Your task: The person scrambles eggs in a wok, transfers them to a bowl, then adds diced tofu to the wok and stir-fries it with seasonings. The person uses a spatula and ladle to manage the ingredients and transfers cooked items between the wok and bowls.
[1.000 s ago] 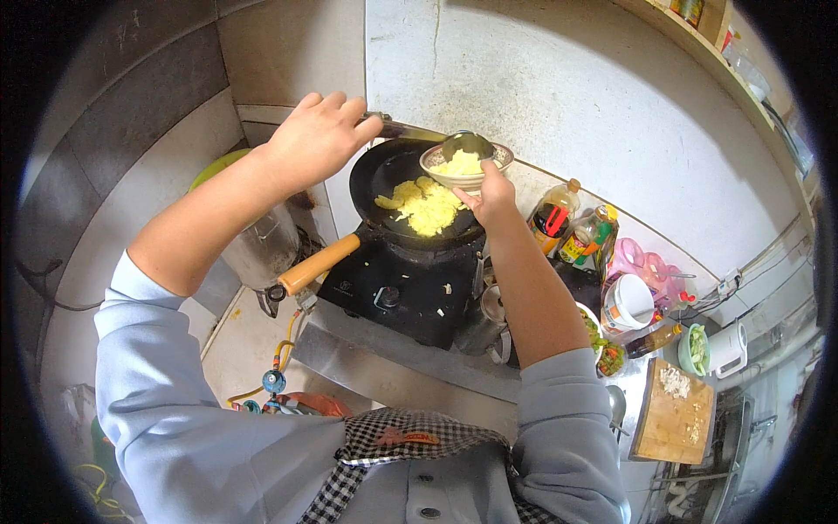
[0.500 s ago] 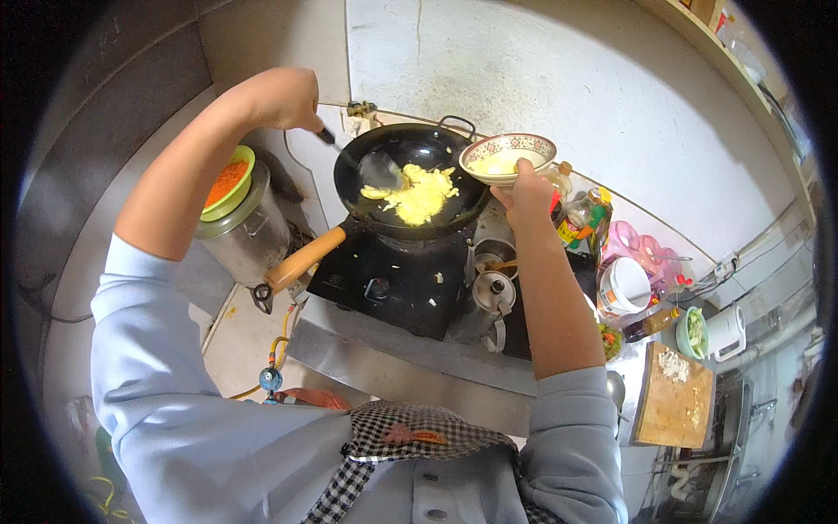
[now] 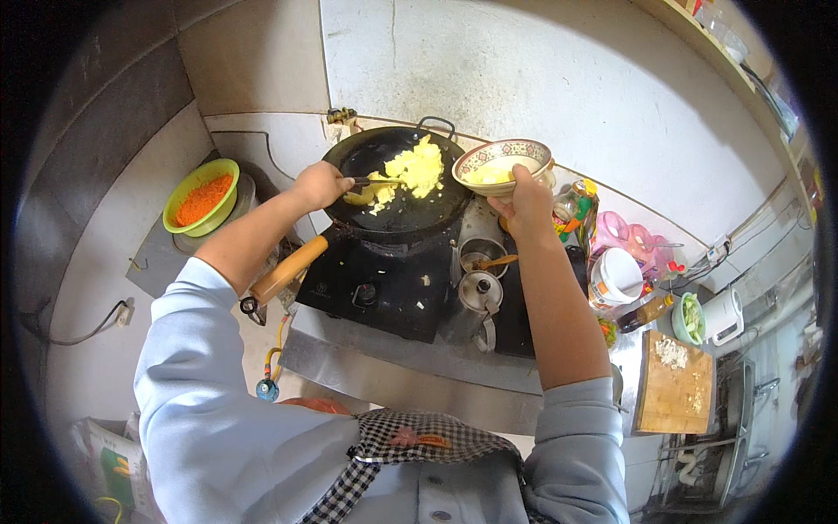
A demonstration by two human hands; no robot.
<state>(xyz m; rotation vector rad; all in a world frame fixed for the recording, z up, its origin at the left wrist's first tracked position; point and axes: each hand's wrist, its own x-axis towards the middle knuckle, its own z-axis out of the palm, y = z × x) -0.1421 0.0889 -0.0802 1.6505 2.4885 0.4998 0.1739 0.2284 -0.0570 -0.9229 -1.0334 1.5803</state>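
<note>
Over one wok [image 3: 401,205], two hands [image 3: 321,185] hold one spatula [image 3: 371,182], one bowl [image 3: 502,162].

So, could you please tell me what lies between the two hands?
In the head view, yellow scrambled egg in the black wok lies between left hand and right hand.

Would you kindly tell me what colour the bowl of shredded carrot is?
The bowl is lime green; the head view shows it at left.
</note>
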